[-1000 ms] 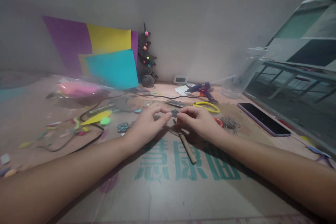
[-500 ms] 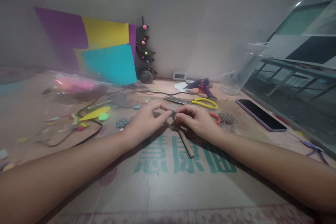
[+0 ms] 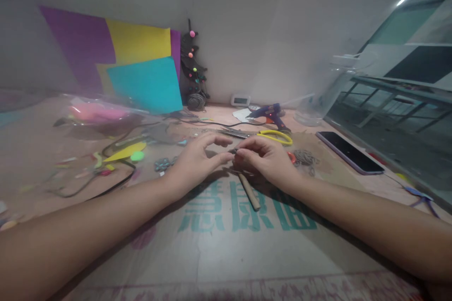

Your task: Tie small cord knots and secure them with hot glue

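Observation:
My right hand has its thumb and forefinger pinched round a small dark piece, too small and blurred to name. Facing it, my left hand holds its thumb and fingers apart, the thumb tip close to that piece. Just below my fingertips a light brown wooden stick lies slanted on the table. To the left of my left hand is a cluster of small blue-grey pieces. Partly hidden behind my right hand are an orange-red handle loop and a grey cord heap.
Yellow-handled scissors lie beyond my hands, with a blue glue gun behind them. A phone lies to the right. At left are a yellow scrap, a green pompom and a black cable. Coloured sheets lean at the back.
My left forefinger and thumb have spread apart and let go of the small dark piece, which stays in my right fingers. The view has shifted slightly.

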Demonstrator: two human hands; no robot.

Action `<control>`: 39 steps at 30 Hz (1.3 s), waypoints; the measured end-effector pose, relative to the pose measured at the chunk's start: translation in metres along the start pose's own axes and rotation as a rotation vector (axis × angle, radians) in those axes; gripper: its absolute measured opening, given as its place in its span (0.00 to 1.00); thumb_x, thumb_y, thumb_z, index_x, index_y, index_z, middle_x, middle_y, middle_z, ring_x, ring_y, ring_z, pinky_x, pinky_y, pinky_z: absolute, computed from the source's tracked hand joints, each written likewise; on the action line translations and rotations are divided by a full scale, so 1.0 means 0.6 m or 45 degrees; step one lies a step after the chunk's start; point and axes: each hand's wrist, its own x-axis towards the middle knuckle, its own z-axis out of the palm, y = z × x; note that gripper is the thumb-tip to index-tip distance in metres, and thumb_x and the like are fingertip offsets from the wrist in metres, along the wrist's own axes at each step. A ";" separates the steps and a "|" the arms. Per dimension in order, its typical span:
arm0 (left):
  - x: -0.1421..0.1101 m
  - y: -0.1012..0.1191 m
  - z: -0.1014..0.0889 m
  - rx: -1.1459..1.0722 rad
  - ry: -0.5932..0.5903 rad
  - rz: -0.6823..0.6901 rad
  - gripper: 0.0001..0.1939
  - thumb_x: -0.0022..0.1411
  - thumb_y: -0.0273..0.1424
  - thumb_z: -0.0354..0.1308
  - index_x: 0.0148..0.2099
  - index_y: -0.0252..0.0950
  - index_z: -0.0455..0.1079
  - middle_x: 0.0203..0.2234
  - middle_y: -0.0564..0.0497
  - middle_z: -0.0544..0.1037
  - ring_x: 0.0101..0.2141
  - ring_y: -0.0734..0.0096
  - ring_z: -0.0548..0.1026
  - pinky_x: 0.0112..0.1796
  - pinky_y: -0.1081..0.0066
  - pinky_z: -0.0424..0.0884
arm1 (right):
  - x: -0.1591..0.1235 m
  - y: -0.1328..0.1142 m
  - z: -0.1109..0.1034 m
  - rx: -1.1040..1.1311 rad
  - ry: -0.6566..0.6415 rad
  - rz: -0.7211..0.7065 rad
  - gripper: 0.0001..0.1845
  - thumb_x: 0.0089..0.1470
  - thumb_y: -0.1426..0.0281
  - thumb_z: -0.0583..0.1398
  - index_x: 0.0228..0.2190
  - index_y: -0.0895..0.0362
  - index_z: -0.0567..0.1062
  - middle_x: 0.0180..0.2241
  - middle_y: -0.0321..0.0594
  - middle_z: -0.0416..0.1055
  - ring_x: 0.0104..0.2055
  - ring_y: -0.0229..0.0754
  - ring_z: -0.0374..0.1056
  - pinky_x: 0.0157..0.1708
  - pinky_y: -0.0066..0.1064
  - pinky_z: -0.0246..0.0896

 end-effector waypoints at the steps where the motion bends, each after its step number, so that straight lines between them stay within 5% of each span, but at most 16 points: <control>1: 0.000 0.001 0.000 -0.010 0.001 -0.008 0.11 0.58 0.34 0.61 0.44 0.39 0.72 0.42 0.51 0.78 0.44 0.63 0.74 0.48 0.64 0.68 | 0.000 -0.001 0.000 -0.015 0.009 -0.015 0.07 0.54 0.65 0.61 0.31 0.56 0.76 0.28 0.36 0.76 0.29 0.37 0.71 0.30 0.29 0.65; 9: -0.002 0.005 0.001 0.035 0.045 0.049 0.04 0.61 0.32 0.57 0.36 0.38 0.72 0.33 0.53 0.78 0.38 0.66 0.75 0.46 0.66 0.68 | -0.003 -0.001 0.001 -0.119 0.050 -0.150 0.03 0.53 0.68 0.63 0.30 0.55 0.75 0.29 0.35 0.75 0.33 0.38 0.71 0.35 0.29 0.66; 14: -0.008 -0.002 0.000 0.150 0.186 0.243 0.04 0.60 0.25 0.57 0.35 0.39 0.70 0.33 0.54 0.77 0.39 0.68 0.74 0.45 0.67 0.66 | -0.008 -0.002 -0.003 -0.023 0.002 -0.238 0.06 0.58 0.66 0.59 0.34 0.55 0.75 0.32 0.37 0.75 0.35 0.38 0.72 0.39 0.31 0.67; 22: -0.011 -0.003 -0.001 0.279 0.186 0.447 0.04 0.60 0.23 0.58 0.34 0.38 0.68 0.33 0.54 0.77 0.39 0.68 0.73 0.47 0.66 0.63 | -0.008 -0.006 0.002 0.172 -0.133 0.065 0.10 0.57 0.62 0.60 0.32 0.57 0.74 0.29 0.37 0.73 0.31 0.37 0.70 0.31 0.28 0.65; 29: -0.008 -0.011 0.006 0.253 0.155 0.380 0.16 0.61 0.19 0.52 0.49 0.38 0.68 0.45 0.50 0.76 0.47 0.67 0.72 0.49 0.67 0.65 | 0.002 0.007 0.003 0.482 -0.112 0.267 0.13 0.54 0.59 0.62 0.29 0.57 0.72 0.27 0.36 0.74 0.30 0.36 0.70 0.33 0.28 0.66; 33: -0.004 -0.012 0.005 0.180 0.073 0.434 0.09 0.63 0.27 0.56 0.45 0.39 0.72 0.42 0.51 0.78 0.45 0.66 0.73 0.49 0.65 0.65 | 0.003 0.005 0.003 0.601 -0.212 0.327 0.16 0.52 0.57 0.63 0.26 0.58 0.71 0.25 0.35 0.72 0.28 0.35 0.69 0.32 0.29 0.67; 39: 0.002 0.000 0.001 -0.043 0.067 -0.086 0.07 0.60 0.34 0.59 0.35 0.36 0.74 0.32 0.51 0.80 0.36 0.65 0.76 0.41 0.67 0.70 | 0.004 0.000 0.002 0.416 -0.133 0.233 0.24 0.59 0.52 0.54 0.23 0.58 0.69 0.22 0.37 0.69 0.26 0.37 0.68 0.27 0.28 0.64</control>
